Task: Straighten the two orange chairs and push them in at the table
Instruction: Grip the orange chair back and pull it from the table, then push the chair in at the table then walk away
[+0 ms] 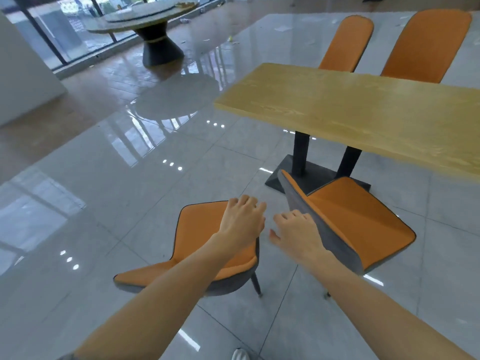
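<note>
A: On the near side of the wooden table (363, 110), head view, two orange chairs sit askew on the grey tiled floor (130, 203). Left chair (197, 229) is turned away to the left, well off the table edge.

B: And the right chair (358, 219)?

A: Closer in, seat partly under the near table edge, just beside the black table base (298, 175), backrest angled toward the left chair.

B: Hands?

A: Left hand (241, 222) is over the left chair's backrest, fingers curled loosely, holding nothing; contact cannot be told. Right hand (298, 232) is at the grey back of the right chair's backrest, fingers spread, not clamped on anything.

B: Background?

A: Two more orange chairs (426, 45) at the table's far side, pushed in. Round table (145, 16) far left by the windows. Shoe tip (240, 354) at the bottom edge.
</note>
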The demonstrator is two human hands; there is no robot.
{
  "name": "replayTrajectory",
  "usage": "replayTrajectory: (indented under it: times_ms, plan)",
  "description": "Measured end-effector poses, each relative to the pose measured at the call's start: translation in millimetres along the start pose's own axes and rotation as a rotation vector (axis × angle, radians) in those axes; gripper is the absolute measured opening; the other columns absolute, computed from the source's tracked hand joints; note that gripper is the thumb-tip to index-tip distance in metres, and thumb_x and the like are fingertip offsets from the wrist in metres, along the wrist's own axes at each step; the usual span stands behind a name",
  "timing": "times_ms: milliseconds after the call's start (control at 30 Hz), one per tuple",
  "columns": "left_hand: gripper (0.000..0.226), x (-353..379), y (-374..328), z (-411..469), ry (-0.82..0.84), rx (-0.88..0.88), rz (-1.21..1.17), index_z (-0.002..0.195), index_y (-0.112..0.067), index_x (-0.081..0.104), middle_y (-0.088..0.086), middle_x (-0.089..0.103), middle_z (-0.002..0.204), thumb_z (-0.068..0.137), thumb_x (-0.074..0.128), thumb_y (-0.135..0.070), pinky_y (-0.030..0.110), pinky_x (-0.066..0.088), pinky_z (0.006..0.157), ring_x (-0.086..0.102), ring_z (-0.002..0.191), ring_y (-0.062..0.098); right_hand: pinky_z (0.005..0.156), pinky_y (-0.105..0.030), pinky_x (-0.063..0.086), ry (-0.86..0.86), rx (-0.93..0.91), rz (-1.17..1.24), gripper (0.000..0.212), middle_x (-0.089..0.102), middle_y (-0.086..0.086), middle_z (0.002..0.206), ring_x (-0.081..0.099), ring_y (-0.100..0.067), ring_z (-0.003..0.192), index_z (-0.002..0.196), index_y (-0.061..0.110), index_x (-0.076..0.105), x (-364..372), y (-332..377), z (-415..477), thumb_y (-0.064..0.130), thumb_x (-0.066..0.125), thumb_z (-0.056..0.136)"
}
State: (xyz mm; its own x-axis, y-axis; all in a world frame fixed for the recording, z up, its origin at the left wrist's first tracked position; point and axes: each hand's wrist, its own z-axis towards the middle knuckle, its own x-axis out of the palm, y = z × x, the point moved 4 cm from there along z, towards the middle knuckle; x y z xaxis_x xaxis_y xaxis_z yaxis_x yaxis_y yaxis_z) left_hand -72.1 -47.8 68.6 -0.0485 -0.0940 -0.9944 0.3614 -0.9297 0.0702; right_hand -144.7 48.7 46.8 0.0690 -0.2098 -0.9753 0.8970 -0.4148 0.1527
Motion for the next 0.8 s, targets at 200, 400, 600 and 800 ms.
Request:
replayTrajectory:
  times_ms: [200,400,600,800]
  plan:
    - [0.030,-9.1,58.2,-88.6,0.050,-0.184,-0.033,0.121,-0.015,0.054,0.005,0.059,0.126,0.095,0.050,-0.029,0.039,0.040,0.098,0.049,0.118,0.025,0.075,-0.040,0.047,0.053,-0.238,0.150,0.027,0.067,-0.008,0.090,0.061,-0.029,0.086,0.094,0.009,0.062,3.0,96.2,-6.9,0.035,0.056,0.086]
    - [0.032,8.3,124.6,-175.9,0.193,-0.348,-0.031,0.119,-0.017,0.053,0.004,0.059,0.122,0.095,0.045,-0.036,0.039,0.038,0.096,0.047,0.117,0.025,0.084,-0.041,0.046,0.183,-0.432,0.072,0.041,0.067,-0.007,0.104,0.058,-0.029,0.099,0.108,0.012,0.061,38.2,176.7,-19.5,0.045,0.052,0.086]
    - [0.057,49.5,169.6,-239.8,0.311,-0.243,-0.140,0.128,-0.024,0.045,0.001,0.051,0.133,0.086,0.049,-0.061,0.043,0.033,0.103,0.041,0.125,0.024,0.095,-0.039,0.040,0.399,-0.401,-0.031,0.057,0.054,-0.003,0.127,0.047,-0.025,0.115,0.130,0.019,0.043,87.3,205.3,-25.6,0.054,0.049,0.085]
    - [0.059,102.7,195.6,-241.7,0.355,-0.144,-0.157,0.121,-0.021,0.052,0.002,0.062,0.119,0.072,0.071,-0.049,0.043,0.042,0.096,0.056,0.112,0.026,0.088,-0.037,0.048,0.493,-0.211,-0.022,0.062,0.056,-0.003,0.125,0.053,-0.024,0.111,0.134,0.018,0.041,117.5,205.5,-22.2,0.042,0.063,0.082]
